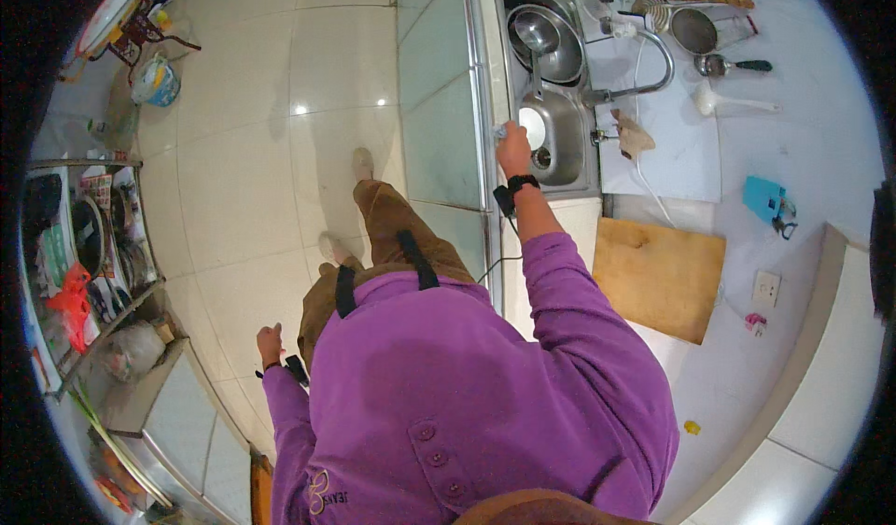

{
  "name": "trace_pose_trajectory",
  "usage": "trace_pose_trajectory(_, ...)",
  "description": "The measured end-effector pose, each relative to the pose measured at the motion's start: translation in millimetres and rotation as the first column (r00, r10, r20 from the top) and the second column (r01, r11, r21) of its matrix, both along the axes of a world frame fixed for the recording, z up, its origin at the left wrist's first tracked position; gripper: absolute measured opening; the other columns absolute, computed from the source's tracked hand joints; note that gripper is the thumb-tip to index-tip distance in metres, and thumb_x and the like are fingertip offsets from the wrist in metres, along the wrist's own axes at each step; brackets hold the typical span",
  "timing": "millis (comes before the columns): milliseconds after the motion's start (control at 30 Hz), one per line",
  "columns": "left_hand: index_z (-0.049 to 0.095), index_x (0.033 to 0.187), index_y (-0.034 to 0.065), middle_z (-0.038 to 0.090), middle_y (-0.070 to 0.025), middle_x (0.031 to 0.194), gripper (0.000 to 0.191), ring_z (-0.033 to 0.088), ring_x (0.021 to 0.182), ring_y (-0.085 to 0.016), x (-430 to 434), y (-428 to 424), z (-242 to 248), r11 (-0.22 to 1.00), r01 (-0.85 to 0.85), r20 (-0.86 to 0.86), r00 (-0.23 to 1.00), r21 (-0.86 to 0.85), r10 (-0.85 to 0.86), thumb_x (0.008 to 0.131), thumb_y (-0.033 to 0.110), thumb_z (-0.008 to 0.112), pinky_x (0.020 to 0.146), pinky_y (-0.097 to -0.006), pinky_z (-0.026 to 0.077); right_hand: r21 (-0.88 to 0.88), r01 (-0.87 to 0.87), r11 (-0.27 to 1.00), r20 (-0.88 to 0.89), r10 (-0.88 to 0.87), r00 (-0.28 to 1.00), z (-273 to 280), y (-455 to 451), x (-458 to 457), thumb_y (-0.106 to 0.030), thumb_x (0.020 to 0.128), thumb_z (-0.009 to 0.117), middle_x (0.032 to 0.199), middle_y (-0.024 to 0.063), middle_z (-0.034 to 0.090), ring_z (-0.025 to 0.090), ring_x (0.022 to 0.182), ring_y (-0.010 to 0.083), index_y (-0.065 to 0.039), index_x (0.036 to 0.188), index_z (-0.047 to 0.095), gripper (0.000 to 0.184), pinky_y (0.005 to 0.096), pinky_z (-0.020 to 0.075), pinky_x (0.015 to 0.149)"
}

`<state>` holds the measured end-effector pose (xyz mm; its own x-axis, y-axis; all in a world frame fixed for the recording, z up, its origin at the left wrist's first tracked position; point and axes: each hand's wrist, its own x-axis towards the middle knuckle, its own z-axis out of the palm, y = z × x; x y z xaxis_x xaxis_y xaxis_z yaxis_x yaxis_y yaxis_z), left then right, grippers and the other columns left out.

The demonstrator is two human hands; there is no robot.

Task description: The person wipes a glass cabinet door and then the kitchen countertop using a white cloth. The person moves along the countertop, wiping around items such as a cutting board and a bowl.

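Observation:
My right hand (515, 148) is closed in a fist at the front edge of the steel sink (570, 133). A small grey-blue bit of cloth or scourer (500, 131) pokes out from its left side. Just beyond the fist, a white plate or bowl (533, 129) lies partly hidden in the basin near the drain (541, 158). A metal ladle (537, 38) rests in a steel bowl (575, 49) in the far basin. Down by my left side, my left hand (269, 345) hangs over the floor with its fingers curled; whether it holds anything is unclear.
A curved faucet (661, 80) stands behind the sink. A wooden cutting board (658, 280) leans on the wall to the right. Ladles and a strainer (693, 31) hang on that wall. Across the tiled floor (238, 189) are a loaded rack (91, 245) and a blue bucket (157, 82).

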<state>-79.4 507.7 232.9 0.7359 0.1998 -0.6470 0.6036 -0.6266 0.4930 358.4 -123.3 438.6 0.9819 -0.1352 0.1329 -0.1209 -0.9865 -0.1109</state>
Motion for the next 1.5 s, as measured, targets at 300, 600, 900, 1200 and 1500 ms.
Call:
trace_pose_trajectory(300,0.052,0.067,0.0006,0.052,-0.0082,0.056,0.036,0.05,0.041,-0.019,99.2,-35.5,73.8,0.837,-0.544,-0.228,0.823,-0.053,0.52,0.084,0.03,0.064,0.035,-0.0337,0.048,0.051,0.045,0.998,0.068,-0.049,0.996,-1.1,13.8,174.9,-0.004,0.077,0.055,0.096,0.0228,0.057,0.056,0.09,0.0441,-0.007,0.101,0.058,0.025,0.0513,0.0466,0.075)
trace_pose_trajectory(600,0.047,0.065,0.0044,0.047,-0.0047,0.053,0.036,0.047,0.041,-0.015,259.9,-56.9,111.1,0.869,-0.494,-0.141,0.863,-0.036,0.485,0.084,0.029,0.064,0.033,-0.0309,0.044,0.094,-0.02,0.995,0.093,0.011,0.996,-8.8,10.6,333.0,-0.005,0.077,0.056,0.097,0.0229,0.057,0.056,0.09,0.0433,-0.007,0.104,0.06,0.027,0.0497,0.0475,0.077)
trace_pose_trajectory(900,0.045,0.065,0.0075,0.044,-0.0017,0.053,0.035,0.044,0.042,-0.012,353.2,-74.0,137.2,0.864,-0.502,-0.107,0.862,-0.045,0.495,0.085,0.028,0.065,0.034,-0.0298,0.043,0.029,-0.033,0.999,0.069,0.031,0.997,-19.5,11.9,475.6,-0.006,0.077,0.058,0.096,0.0238,0.057,0.06,0.086,0.0425,-0.005,0.102,0.06,0.025,0.049,0.0503,0.076)
trace_pose_trajectory(1200,0.046,0.066,0.0049,0.047,-0.0046,0.054,0.037,0.048,0.042,-0.015,351.1,-88.0,143.6,0.864,-0.502,-0.216,0.841,0.036,0.497,0.085,0.03,0.065,0.034,-0.0311,0.044,0.059,0.002,0.998,0.103,-0.008,0.995,-30.6,16.7,583.6,-0.015,0.079,0.061,0.097,0.0256,0.059,0.059,0.09,0.0426,-0.005,0.106,0.06,0.029,0.0501,0.0493,0.075)
trace_pose_trajectory(1500,0.046,0.065,0.005,0.046,-0.0039,0.051,0.036,0.046,0.039,-0.014,338.8,-74.0,138.7,0.863,-0.505,-0.156,0.853,0.003,0.499,0.085,0.027,0.066,0.034,-0.0307,0.043,0.037,-0.059,0.998,0.115,0.055,0.992,-31.8,16.1,589.9,-0.018,0.081,0.061,0.096,0.0252,0.056,0.058,0.089,0.0432,-0.008,0.112,0.06,0.032,0.0494,0.0492,0.076)
